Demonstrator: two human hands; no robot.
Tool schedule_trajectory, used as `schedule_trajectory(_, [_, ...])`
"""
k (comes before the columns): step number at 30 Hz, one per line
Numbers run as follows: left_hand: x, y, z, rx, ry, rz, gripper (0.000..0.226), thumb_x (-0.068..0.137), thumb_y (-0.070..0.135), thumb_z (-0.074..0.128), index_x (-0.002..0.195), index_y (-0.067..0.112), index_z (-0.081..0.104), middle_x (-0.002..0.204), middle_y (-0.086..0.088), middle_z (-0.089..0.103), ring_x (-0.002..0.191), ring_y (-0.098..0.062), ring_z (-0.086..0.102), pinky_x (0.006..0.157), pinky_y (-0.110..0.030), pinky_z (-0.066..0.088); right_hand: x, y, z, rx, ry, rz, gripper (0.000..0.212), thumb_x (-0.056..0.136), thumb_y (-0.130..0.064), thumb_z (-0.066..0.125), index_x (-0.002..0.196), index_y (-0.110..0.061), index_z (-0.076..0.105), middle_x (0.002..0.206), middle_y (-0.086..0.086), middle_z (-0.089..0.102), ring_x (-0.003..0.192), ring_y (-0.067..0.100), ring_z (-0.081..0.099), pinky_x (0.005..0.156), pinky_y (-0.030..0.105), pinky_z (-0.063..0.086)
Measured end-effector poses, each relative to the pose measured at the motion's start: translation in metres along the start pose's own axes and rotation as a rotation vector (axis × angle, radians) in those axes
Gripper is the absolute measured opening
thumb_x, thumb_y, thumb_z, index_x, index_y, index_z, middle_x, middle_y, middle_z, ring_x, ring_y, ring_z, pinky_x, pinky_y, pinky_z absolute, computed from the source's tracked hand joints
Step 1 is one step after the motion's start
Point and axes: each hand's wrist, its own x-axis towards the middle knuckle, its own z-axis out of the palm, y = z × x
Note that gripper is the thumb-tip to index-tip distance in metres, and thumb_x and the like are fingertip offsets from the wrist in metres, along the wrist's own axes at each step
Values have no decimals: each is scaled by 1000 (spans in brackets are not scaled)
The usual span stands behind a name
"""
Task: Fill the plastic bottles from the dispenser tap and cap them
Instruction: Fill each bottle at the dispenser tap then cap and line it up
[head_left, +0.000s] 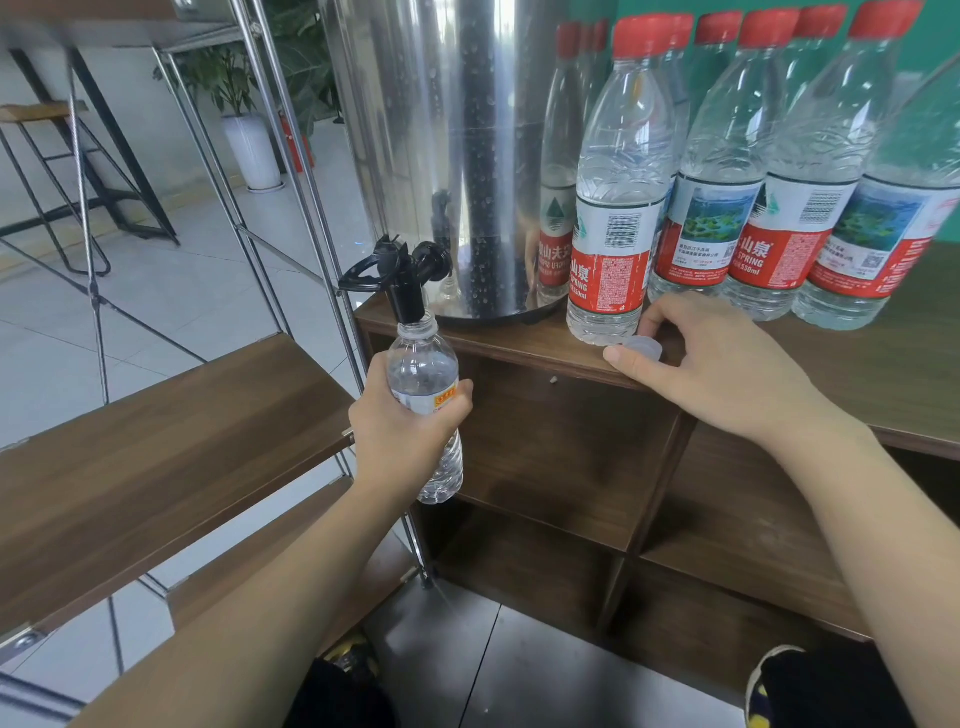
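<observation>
My left hand (405, 431) grips a small clear plastic bottle (423, 364) round its middle and holds it upright, its open neck right under the black tap (402, 280) of the steel dispenser (447, 130). The bottle has no cap on. My right hand (711, 364) rests on the wooden counter top (857, 364), thumb and fingers pinching a pale translucent cap (644, 347) at the counter's front edge. The cap lies just in front of a tall red-capped bottle (615, 208).
Several tall capped bottles (789, 182) with red labels stand in rows right of the dispenser. Below the counter are open wooden shelf compartments (561, 457). A metal-framed rack with wooden shelves (171, 441) stands to the left, over a tiled floor.
</observation>
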Motion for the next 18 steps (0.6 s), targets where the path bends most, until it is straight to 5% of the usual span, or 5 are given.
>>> schedule_trajectory(18, [1, -3, 0, -2, 1, 9, 52, 75, 32, 89, 117, 19, 62, 104, 7, 71, 95, -11, 69, 74, -3, 47, 0, 0, 0, -13, -7, 6, 44, 86, -77, 50, 92, -33, 54, 100, -12, 60, 94, 10, 54, 78, 40, 51])
